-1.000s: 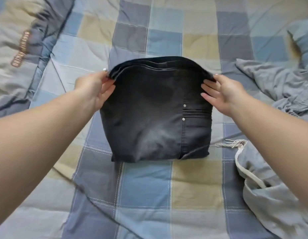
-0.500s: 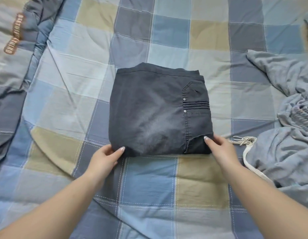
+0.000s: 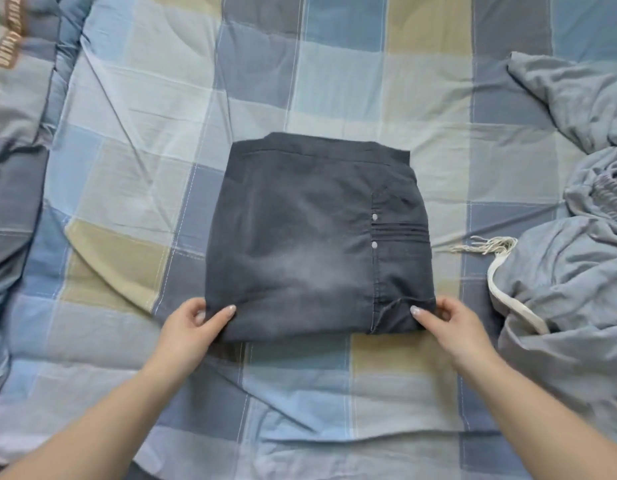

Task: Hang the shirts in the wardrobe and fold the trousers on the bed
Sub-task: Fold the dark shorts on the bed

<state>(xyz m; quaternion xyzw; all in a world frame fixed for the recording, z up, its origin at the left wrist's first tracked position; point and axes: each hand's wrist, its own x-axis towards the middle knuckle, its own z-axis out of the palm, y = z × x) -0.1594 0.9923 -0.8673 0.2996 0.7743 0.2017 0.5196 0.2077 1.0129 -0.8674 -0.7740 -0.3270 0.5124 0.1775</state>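
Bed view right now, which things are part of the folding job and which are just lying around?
In the job:
folded dark jeans
left hand
right hand
grey drawstring trousers

Lying about:
checked quilt
padded bedding with lettering

A pair of dark grey trousers (image 3: 314, 237) lay folded into a compact square on the bed (image 3: 334, 81), whose cover was checked in blue, grey and tan. The left hand (image 3: 193, 327) pinched the near left corner of the folded bundle, thumb on top. The right hand (image 3: 449, 322) pinched the near right corner in the same way. To the right lay a crumpled grey garment (image 3: 563, 271), its white drawstring (image 3: 501, 271) with a frayed end trailing toward the trousers but not touching them.
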